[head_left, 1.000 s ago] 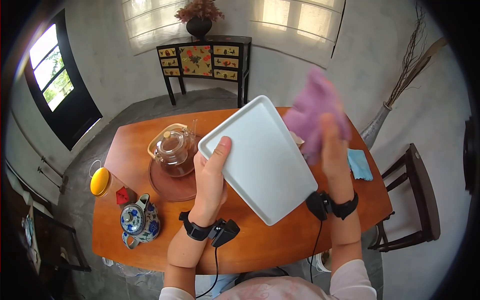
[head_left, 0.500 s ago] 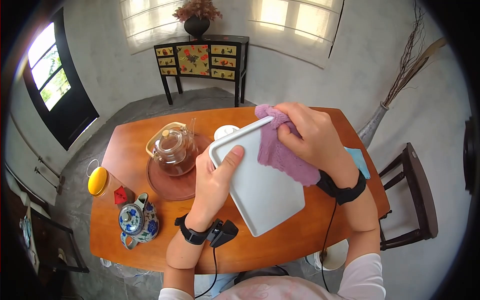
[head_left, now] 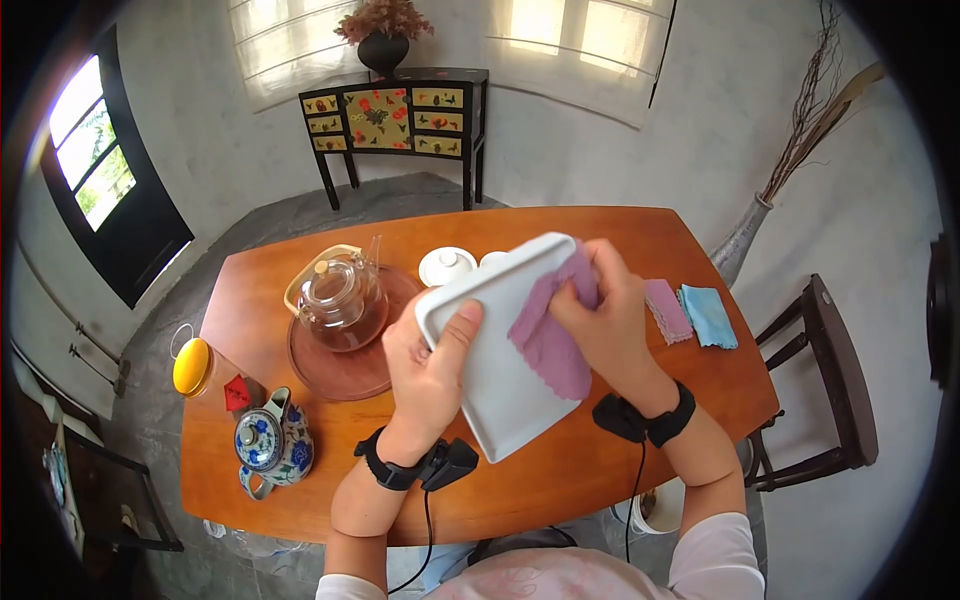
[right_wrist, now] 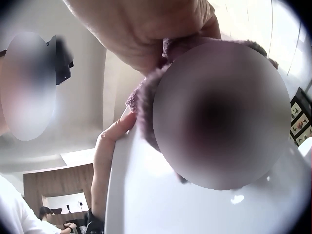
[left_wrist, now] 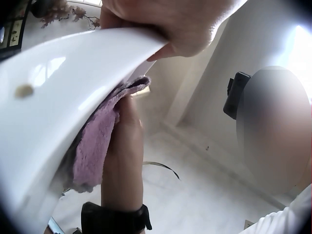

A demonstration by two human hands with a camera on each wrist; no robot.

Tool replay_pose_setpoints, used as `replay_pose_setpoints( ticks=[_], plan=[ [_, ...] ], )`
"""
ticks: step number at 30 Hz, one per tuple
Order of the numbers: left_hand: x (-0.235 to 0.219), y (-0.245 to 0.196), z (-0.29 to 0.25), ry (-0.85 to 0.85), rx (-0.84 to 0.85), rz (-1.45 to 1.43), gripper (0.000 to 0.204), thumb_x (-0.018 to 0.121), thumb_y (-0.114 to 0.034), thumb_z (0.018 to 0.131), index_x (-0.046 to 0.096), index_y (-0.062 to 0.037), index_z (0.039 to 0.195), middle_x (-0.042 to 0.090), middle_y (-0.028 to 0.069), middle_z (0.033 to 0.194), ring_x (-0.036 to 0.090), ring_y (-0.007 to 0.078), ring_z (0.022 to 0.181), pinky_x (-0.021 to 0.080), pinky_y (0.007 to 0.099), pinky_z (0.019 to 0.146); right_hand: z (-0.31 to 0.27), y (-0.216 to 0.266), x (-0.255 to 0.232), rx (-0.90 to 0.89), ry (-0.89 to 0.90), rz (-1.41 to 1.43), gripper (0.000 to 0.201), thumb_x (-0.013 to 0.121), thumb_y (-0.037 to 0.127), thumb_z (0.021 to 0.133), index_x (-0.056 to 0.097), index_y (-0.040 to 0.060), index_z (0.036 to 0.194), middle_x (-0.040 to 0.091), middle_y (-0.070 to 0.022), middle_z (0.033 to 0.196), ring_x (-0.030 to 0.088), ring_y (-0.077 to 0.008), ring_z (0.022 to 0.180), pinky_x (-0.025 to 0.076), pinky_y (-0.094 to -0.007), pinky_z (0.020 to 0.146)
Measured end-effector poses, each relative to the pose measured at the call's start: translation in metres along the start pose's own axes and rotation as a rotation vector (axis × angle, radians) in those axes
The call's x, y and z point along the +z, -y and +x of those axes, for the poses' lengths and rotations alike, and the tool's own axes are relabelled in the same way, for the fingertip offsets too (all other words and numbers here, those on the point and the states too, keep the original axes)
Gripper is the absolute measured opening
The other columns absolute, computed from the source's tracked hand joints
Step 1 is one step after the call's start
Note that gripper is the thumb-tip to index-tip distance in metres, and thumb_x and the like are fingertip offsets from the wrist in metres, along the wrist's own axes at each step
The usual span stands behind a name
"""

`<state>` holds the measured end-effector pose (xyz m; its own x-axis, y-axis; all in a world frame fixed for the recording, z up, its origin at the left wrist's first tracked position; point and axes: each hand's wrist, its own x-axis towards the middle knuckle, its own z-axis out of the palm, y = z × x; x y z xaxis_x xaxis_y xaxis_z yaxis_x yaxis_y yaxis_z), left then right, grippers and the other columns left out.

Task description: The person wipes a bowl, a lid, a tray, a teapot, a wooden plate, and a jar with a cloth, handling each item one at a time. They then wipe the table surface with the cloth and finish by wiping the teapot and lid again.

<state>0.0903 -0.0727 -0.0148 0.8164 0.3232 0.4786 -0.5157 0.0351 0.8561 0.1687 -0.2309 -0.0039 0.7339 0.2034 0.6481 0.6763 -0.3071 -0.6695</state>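
Note:
Tilted above the table, a white rectangular tray (head_left: 500,390) with a raised rim is gripped at its left side by my left hand (head_left: 420,365). The left thumb lies over the tray's face. My right hand (head_left: 612,315) pinches a purple cloth (head_left: 562,350) at the tray's upper right edge, and the cloth hangs across the face. In the left wrist view, the tray's glossy underside (left_wrist: 58,92) carries a small brownish spot, and the purple cloth (left_wrist: 95,146) lies along the far side. A blurred patch covers much of the cloth in the right wrist view.
A glass teapot (head_left: 343,305) stands on a round brown tray (head_left: 310,370) at left. Nearer are a blue-and-white teapot (head_left: 270,440) and a yellow-lidded jar (head_left: 193,366). A white lidded cup (head_left: 447,266) sits behind my hands; folded pink (head_left: 668,310) and blue (head_left: 708,317) cloths lie right.
The right hand has brought the purple cloth from the right onto the tray's upper corner, then moved it along to the right edge. The left hand keeps its grip while the tray has tilted.

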Motion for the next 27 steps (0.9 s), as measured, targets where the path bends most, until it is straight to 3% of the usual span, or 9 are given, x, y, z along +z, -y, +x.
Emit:
replay_pose_setpoints(
  ticks=[3,10,13,15,19,21,23,25,27],
  plan=[
    [-0.009,-0.003,0.003,-0.153,-0.002,-0.078,0.024,0.062,-0.016,0.088,0.06,0.0046,0.101,0.063,0.0066,0.089,0.057,0.0091,0.077,0.045,0.0223,0.067,-0.031,-0.012,0.003,0.052,0.096,-0.052,0.02,0.06,0.007,0.073,0.053,0.0027,0.092,0.058,-0.0148,0.065,0.061,-0.0275,0.057,0.047,-0.0335,0.051],
    [-0.023,-0.012,0.013,-0.183,0.023,-0.106,0.027,0.062,-0.02,0.089,0.061,0.004,0.101,0.063,0.0047,0.086,0.057,0.0086,0.076,0.045,0.0215,0.066,-0.085,-0.044,0.011,0.121,0.175,-0.023,0.025,0.06,0.006,0.073,0.055,0.0022,0.097,0.057,-0.0154,0.065,0.061,-0.025,0.055,0.047,-0.0317,0.052],
    [-0.023,-0.009,0.016,-0.172,0.04,-0.103,0.027,0.062,-0.021,0.089,0.062,0.0038,0.1,0.063,0.0043,0.086,0.056,0.0081,0.076,0.044,0.0212,0.066,-0.077,-0.046,-0.003,0.196,0.246,0.036,0.026,0.058,0.005,0.077,0.057,0.0009,0.103,0.061,-0.01,0.07,0.061,-0.0154,0.06,0.048,-0.0271,0.056],
    [-0.025,-0.008,0.018,-0.188,0.046,-0.131,0.027,0.062,-0.021,0.089,0.061,0.0042,0.1,0.063,0.0044,0.085,0.056,0.0083,0.074,0.044,0.021,0.065,-0.059,-0.033,-0.018,0.136,0.113,0.167,0.022,0.053,0.005,0.085,0.057,-0.0009,0.106,0.063,-0.0032,0.075,0.059,-0.0089,0.067,0.048,-0.0234,0.067],
    [-0.023,-0.01,0.011,-0.123,0.069,-0.009,0.026,0.062,-0.018,0.088,0.061,0.0039,0.101,0.064,0.0053,0.084,0.056,0.0083,0.073,0.045,0.0213,0.064,-0.011,0.005,-0.032,-0.081,-0.185,0.18,0.023,0.045,0.013,0.096,0.055,-0.0018,0.111,0.063,-0.008,0.094,0.059,-0.0115,0.085,0.046,-0.0263,0.08],
    [-0.015,-0.008,0.008,-0.063,0.1,0.143,0.023,0.062,-0.017,0.088,0.061,0.0029,0.1,0.064,0.0065,0.084,0.057,0.0071,0.075,0.046,0.0221,0.066,0.002,0.043,-0.02,-0.188,0.037,0.451,0.023,0.052,0.013,0.091,0.055,0.0024,0.112,0.06,-0.0097,0.105,0.058,-0.0169,0.094,0.046,-0.0324,0.084],
    [-0.011,0.002,0.01,-0.042,0.149,0.182,0.022,0.063,-0.014,0.086,0.061,0.0028,0.1,0.065,0.0083,0.082,0.06,0.009,0.074,0.047,0.0234,0.066,0.018,0.053,0.002,-0.845,0.044,-0.292,0.029,0.055,0.016,0.085,0.057,0.005,0.112,0.057,-0.009,0.113,0.055,-0.024,0.103,0.041,-0.0392,0.089],
    [-0.009,0.016,0.012,-0.099,0.657,0.3,0.024,0.064,-0.011,0.081,0.061,0.0026,0.1,0.066,0.0097,0.078,0.063,0.0132,0.07,0.048,0.0246,0.065,0.004,0.063,0.03,-0.924,0.189,-0.444,0.037,0.058,0.022,0.078,0.058,0.0065,0.111,0.056,-0.0095,0.114,0.053,-0.0275,0.104,0.037,-0.0419,0.093],
    [-0.016,0.013,0.01,-0.092,0.629,0.312,0.026,0.066,-0.008,0.077,0.062,0.0016,0.101,0.067,0.0101,0.076,0.064,0.0169,0.066,0.049,0.0249,0.063,0.012,0.055,0.033,-0.946,0.142,-0.427,0.036,0.061,0.02,0.074,0.058,0.009,0.108,0.056,-0.0069,0.108,0.054,-0.0249,0.098,0.04,-0.0394,0.088]
  ],
)
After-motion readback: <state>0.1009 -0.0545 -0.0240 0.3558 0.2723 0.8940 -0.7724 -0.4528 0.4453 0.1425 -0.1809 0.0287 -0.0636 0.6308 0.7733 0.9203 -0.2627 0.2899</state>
